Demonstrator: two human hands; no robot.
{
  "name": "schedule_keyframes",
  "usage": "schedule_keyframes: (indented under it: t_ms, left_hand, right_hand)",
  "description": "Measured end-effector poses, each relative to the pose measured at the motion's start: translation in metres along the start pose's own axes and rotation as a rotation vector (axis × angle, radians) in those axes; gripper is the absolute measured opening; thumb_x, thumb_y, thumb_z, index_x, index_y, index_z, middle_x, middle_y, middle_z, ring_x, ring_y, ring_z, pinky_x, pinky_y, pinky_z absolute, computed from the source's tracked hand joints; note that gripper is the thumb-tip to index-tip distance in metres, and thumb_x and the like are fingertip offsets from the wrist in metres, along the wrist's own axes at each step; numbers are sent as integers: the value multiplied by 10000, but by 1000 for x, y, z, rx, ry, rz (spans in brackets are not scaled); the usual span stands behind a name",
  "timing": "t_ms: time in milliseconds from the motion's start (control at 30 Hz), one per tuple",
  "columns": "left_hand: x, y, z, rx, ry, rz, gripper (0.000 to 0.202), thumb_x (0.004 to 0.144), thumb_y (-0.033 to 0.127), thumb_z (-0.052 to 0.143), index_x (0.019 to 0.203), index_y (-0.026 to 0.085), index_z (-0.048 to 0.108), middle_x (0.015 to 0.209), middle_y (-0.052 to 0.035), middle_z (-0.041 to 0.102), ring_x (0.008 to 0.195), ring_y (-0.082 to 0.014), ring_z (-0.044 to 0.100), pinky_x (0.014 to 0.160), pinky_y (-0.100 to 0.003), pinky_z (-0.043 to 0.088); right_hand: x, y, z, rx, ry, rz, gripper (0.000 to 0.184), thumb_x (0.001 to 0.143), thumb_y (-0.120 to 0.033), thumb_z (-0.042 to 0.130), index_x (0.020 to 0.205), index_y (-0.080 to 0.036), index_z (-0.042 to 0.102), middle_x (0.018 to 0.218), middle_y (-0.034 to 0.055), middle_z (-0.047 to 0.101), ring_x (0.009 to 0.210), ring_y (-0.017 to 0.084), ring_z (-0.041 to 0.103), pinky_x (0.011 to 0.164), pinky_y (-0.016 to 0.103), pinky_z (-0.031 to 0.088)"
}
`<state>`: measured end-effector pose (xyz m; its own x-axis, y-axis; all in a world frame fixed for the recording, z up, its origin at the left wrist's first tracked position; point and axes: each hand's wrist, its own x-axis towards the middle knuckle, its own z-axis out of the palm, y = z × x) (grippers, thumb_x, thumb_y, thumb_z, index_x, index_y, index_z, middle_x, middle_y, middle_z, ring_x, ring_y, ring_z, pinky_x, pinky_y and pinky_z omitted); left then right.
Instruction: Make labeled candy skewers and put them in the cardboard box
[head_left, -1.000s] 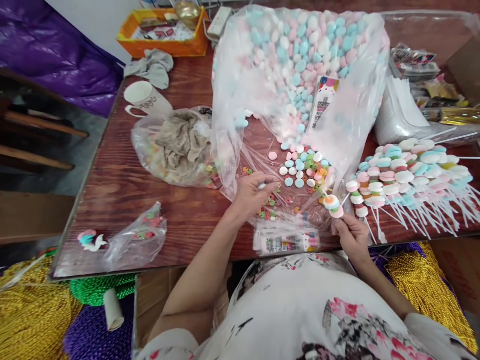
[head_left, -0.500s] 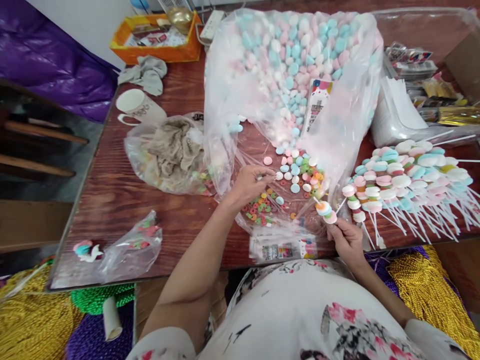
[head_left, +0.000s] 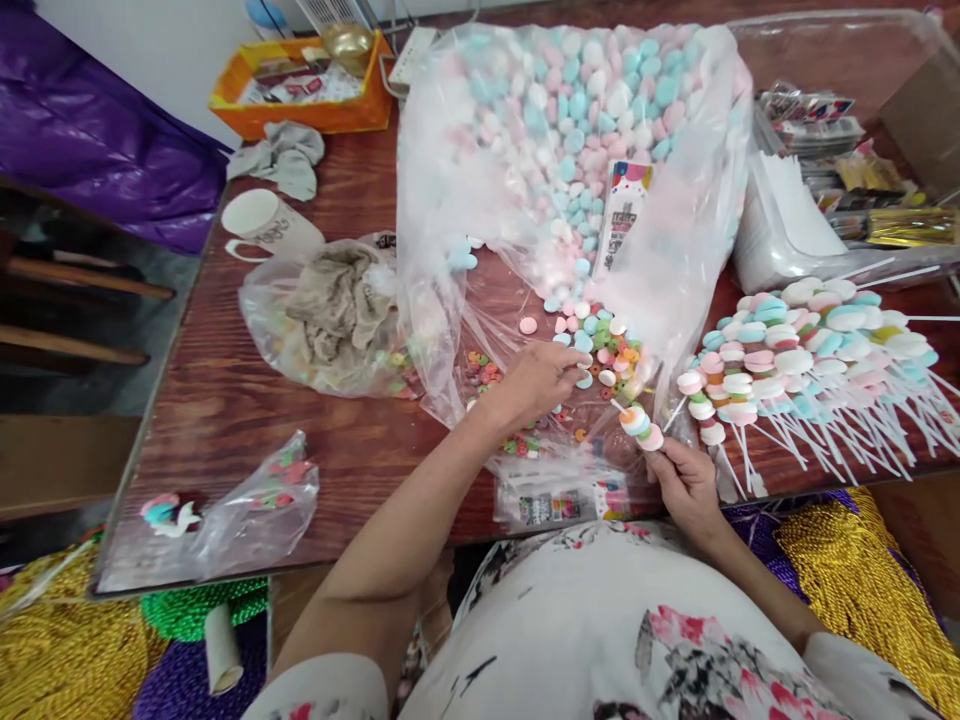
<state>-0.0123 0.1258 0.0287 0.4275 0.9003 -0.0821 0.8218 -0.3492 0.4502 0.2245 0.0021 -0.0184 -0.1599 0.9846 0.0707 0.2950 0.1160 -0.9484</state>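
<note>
My right hand [head_left: 686, 485] is closed on a thin white stick that carries a short stack of candy discs [head_left: 640, 424], tilted up to the left. My left hand [head_left: 541, 377] reaches over the loose candy discs [head_left: 592, 335] and small coloured rings lying on clear plastic; its fingers are pinched together near a disc, and I cannot make out whether they hold one. Behind them a big clear bag [head_left: 570, 140] is full of pink, blue and white discs.
Finished candy sticks [head_left: 810, 350] are piled at the right. A plastic bag with a crumpled cloth [head_left: 337, 310], a white mug [head_left: 266, 222] and an orange tray [head_left: 300, 85] stand at the left. Small printed packets [head_left: 559, 500] lie at the table's near edge.
My left hand has moved right, from the coloured rings toward the loose discs. My right hand with the stick has shifted slightly left and down.
</note>
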Motion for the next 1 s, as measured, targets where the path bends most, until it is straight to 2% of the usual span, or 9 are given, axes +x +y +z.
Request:
schedule_keyframes:
  t_ms: [133, 300, 367, 467, 567, 667, 733, 833, 1000]
  left_hand:
    - [18, 27, 3, 195, -136, -47, 266, 885, 217, 490, 926, 150, 744, 933, -143, 727, 905, -277, 673, 784, -370, 478]
    - [22, 35, 10, 238, -116, -67, 269, 864, 176, 507, 1012, 119, 724, 952, -180, 714, 919, -307, 670, 789, -408, 480]
    - [14, 30, 10, 91, -57, -62, 253, 868, 175, 516, 957, 121, 747, 930, -165, 723, 907, -289, 670, 803, -403, 482]
    - [-13, 21, 7, -446, 104, -85, 195, 855, 247, 607, 904, 160, 775, 897, -97, 746, 857, -223, 675, 787, -335, 502]
    - [-47, 22, 6, -1005, 276, -224, 172, 762, 317, 746, 870, 190, 790, 852, -49, 754, 755, -165, 668, 704, -270, 518]
    - [-76, 31, 13, -1322, 377, -341, 188, 670, 315, 824, 819, 202, 799, 827, -42, 752, 678, -141, 648, 621, -247, 514]
    - [-87, 37, 20, -1406, 443, -351, 208, 643, 320, 844, 814, 208, 803, 815, -45, 749, 669, -140, 641, 589, -240, 506]
    - [-94, 38, 29, -1382, 577, -329, 211, 647, 329, 845, 825, 222, 807, 810, -48, 748, 686, -141, 634, 590, -238, 501]
    - [-98, 33, 35, -1119, 733, -204, 121, 707, 268, 804, 827, 255, 805, 763, -31, 736, 709, -156, 635, 666, -273, 511]
  right_hand:
    - [-3, 3, 1, 27, 48, 8, 302, 934, -196, 511, 631, -183, 504, 557, -52, 476, 509, 73, 431, 517, 221, 335]
    - [-4, 5, 1, 19, 53, 8, 315, 937, -207, 514, 624, -184, 496, 555, -50, 476, 510, 77, 433, 524, 226, 345]
    - [-5, 3, 0, 17, 56, 8, 313, 938, -206, 514, 626, -185, 493, 555, -50, 476, 510, 79, 433, 522, 226, 348]
    - [-4, -5, -1, 4, 42, -20, 304, 938, -192, 509, 634, -188, 493, 553, -52, 469, 502, 78, 426, 512, 224, 345]
    - [2, -19, 1, -58, -5, -106, 259, 934, -172, 505, 677, -189, 537, 562, -51, 464, 499, 81, 423, 508, 225, 345]
    - [10, -32, 6, -173, -66, -212, 160, 932, -162, 503, 823, -188, 618, 607, -41, 499, 535, 93, 450, 539, 231, 365]
    - [14, -37, 10, -248, -92, -263, 151, 937, -159, 492, 901, -186, 636, 633, -34, 521, 555, 98, 464, 557, 234, 370]
    - [14, -38, 14, -330, -106, -295, 176, 943, -158, 471, 901, -182, 640, 624, -32, 510, 547, 101, 454, 553, 239, 357]
    - [5, -34, 16, -365, -112, -265, 181, 944, -170, 468, 918, -183, 647, 621, -29, 515, 527, 102, 437, 544, 244, 347]
